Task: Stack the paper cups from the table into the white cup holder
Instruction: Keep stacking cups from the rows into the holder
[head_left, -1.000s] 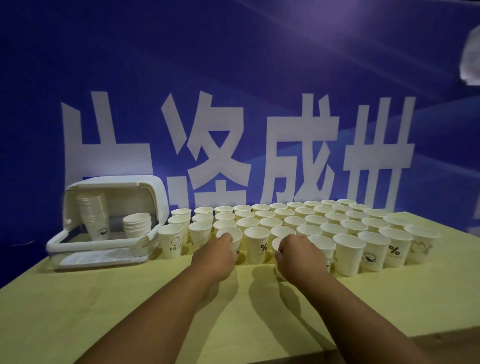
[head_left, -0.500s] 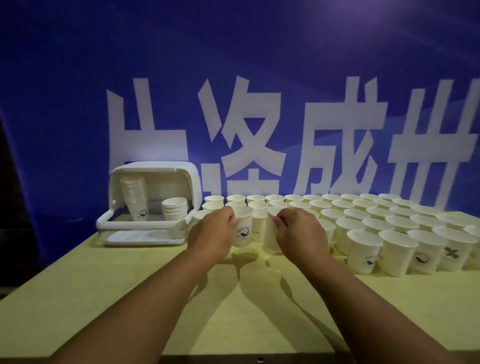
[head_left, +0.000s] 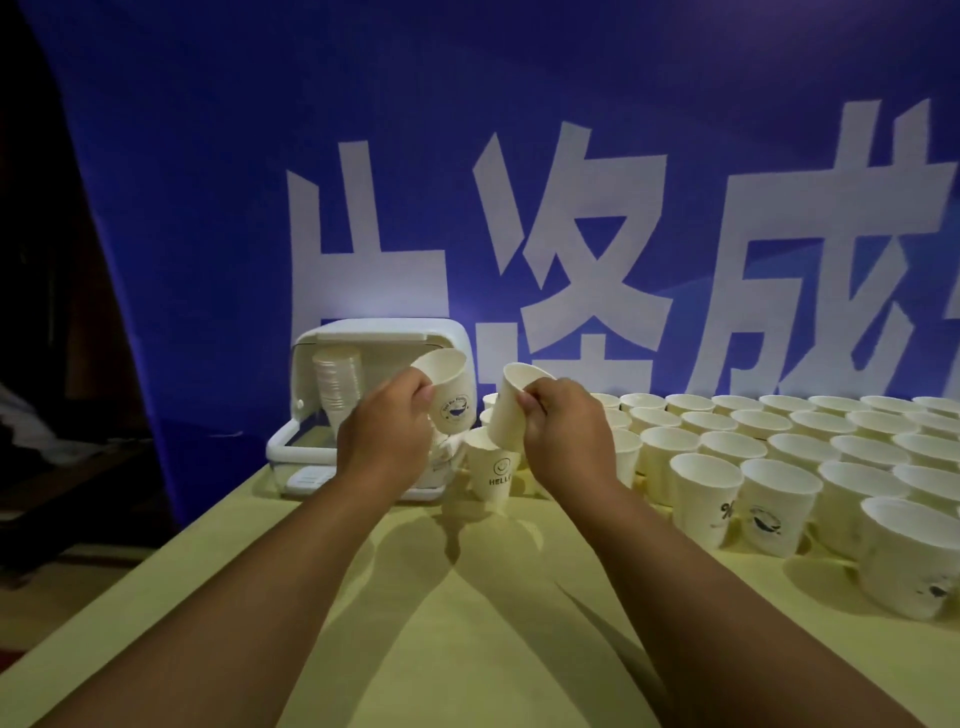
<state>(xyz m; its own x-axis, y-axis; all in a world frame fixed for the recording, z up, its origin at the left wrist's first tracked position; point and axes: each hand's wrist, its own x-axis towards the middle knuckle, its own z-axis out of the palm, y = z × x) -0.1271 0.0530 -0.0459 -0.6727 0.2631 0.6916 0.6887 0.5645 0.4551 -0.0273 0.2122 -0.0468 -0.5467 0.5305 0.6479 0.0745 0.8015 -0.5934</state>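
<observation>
my view | left hand (head_left: 387, 431) curled round a logo cup (head_left: 451, 395), right hand (head_left: 566, 426) pinching a plain cup (head_left: 514, 410), both cups held above the table (head_left: 483, 634) | white cup holder (head_left: 384, 332) sits just behind-left, so the left hand's nearer imo

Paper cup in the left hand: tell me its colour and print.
White paper cup with a dark round printed emblem; head view.

The holder (head_left: 374, 330) sits back left on the table (head_left: 467, 649), a stack (head_left: 336, 384) inside. Cups (head_left: 704, 483) stand in rows to its right, before the banner (head_left: 208, 208).
</observation>
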